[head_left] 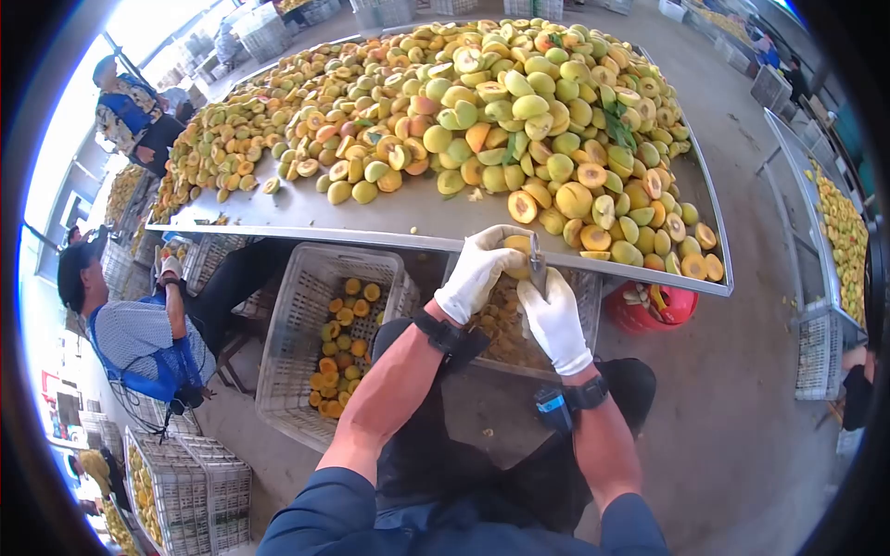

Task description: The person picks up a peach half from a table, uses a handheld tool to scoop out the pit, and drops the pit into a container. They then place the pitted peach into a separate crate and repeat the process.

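Just off the near edge of the metal-topped table (389, 229), my left hand (475, 276), in a white glove, is closed around a yellow peach (517, 246). My right hand (554, 320), also gloved, grips a small metal pitting tool (536, 263) held upright against the peach's right side. The tool's exact tip shape is hard to make out. Beyond my hands, a heap of halved peaches (528, 102) covers much of the tabletop. Under my hands, a crate holds brownish scraps (505, 324), partly hidden by my arms.
A white plastic crate (278, 371) with pitted peach halves stands left of my knees. Under the table's right end sits a red container (640, 315). A seated co-worker (153, 343) is at the left, near stacked crates (190, 491). Another fruit-covered table (797, 204) stands at right.
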